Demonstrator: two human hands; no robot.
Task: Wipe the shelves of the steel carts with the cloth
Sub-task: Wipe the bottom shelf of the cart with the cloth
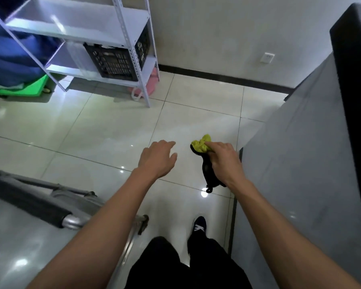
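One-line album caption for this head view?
Right hand grips a yellow-green cloth and a black item; left hand open above the tiled floor.

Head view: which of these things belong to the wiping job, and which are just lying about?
Job: yellow cloth, gripped by the right hand; steel cart at lower left; left hand, free.

Lying about: white rack, black crate, green tray, pink item, blue fabric.

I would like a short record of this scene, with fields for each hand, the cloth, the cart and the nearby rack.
left hand: open, over the floor, holds nothing
right hand: grips the yellow-green cloth and a black object
yellow-green cloth: bunched, not touching any shelf
steel cart: lower left, padded handle visible
white shelving rack: far left, black crate on its lower shelf
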